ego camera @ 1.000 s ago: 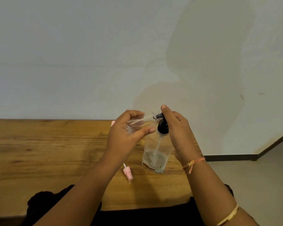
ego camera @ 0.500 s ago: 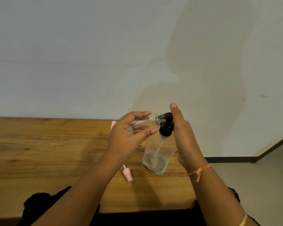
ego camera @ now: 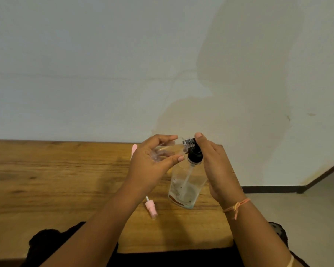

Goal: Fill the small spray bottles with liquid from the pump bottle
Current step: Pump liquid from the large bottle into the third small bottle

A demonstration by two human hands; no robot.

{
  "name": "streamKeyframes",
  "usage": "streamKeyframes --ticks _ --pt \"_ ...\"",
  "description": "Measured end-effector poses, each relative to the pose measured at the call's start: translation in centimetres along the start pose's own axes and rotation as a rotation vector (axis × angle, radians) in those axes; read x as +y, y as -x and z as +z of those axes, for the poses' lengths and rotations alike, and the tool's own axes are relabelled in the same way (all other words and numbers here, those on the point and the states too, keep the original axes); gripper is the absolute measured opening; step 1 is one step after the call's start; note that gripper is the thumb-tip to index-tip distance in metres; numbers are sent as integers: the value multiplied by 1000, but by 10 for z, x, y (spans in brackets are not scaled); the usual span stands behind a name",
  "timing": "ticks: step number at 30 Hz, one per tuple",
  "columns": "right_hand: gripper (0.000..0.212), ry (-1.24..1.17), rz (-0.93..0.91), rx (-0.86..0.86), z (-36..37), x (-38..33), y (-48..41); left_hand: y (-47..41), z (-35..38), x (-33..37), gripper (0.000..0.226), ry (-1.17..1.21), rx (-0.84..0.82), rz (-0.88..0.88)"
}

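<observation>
Left hand (ego camera: 152,164) is up off the counter (ego camera: 46,180), thumb and fingers curled round the small spray bottle (ego camera: 162,153). The bottle is clear and lies on its side in that grip, its open neck pointing across at the right hand (ego camera: 216,166). It is hard to read through the fingers, so I cannot tell how much is in it.

The right hand is held flat, fingers fairly straight, palm facing the left hand. One fingertip sits on top of the black pump head (ego camera: 195,155); the other fingers curl round nothing. The clear nozzle (ego camera: 188,141) juts out from under that fingertip toward the left hand, just beside the mouth of the small bottle.

The pump bottle (ego camera: 187,187) stands on the counter between the two hands, close against the right palm and just below the left thumb. It is see-through, with a dip tube running down inside and only a little liquid at the bottom.

Below the left wrist, a pink spray cap (ego camera: 151,209) lies on its side on the wood, tube end toward the hand. Behind the left hand, a pink tip (ego camera: 133,150) peeks out, mostly hidden.

An orange thread (ego camera: 236,206) is tied at the right wrist.
</observation>
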State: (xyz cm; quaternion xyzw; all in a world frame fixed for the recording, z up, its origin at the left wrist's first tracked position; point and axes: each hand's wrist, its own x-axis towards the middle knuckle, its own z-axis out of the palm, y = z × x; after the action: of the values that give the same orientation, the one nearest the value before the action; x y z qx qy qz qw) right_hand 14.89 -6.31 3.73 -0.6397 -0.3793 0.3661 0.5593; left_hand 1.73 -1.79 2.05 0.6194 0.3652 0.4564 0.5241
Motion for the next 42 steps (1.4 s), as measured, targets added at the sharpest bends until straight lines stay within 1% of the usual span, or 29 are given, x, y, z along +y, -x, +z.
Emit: streamKeyframes --ticks 4,5,8,10,13,17,22,23,25,26,31,34,37,39,42 --pt "58 -20 37 -15 2 -3 -1 1 -1 3 43 -24 1 45" --pt "59 -23 44 -8 2 -4 -2 1 -1 3 43 -24 1 49" --pt "47 -24 60 4 3 -7 -1 1 -1 4 43 -41 -7 43" --pt "43 -20 62 1 3 -6 0 1 -2 3 43 -54 -14 29" --pt "51 -19 41 15 4 -4 -2 1 -3 0 41 -51 -15 10" --pt "51 -26 37 22 4 -3 0 3 -1 -1 43 -32 -11 -17" --pt "63 -34 83 -5 2 -6 -1 4 -2 3 42 8 -7 32" --pt "61 -45 89 -8 1 -7 -2 4 -2 3 44 26 -5 34" --pt "46 -74 82 -2 1 -8 -2 4 -4 3 47 25 0 39" --pt "43 -71 78 -4 1 -8 -1 4 -4 3 48 13 -2 43" --pt "44 -19 48 -13 1 -6 4 5 -8 4 49 -11 -33 17" --pt "57 27 -14 23 5 -3 5 4 -9 3 44 -44 -24 4" --pt "60 31 -73 38 9 -1 5 3 -8 0 44 -84 -6 2" --pt "56 14 -37 46 7 0 4 3 -8 0 45 -84 -5 14" --pt "33 -73 78 13 2 -3 1 4 -9 2 42 -94 -15 57"
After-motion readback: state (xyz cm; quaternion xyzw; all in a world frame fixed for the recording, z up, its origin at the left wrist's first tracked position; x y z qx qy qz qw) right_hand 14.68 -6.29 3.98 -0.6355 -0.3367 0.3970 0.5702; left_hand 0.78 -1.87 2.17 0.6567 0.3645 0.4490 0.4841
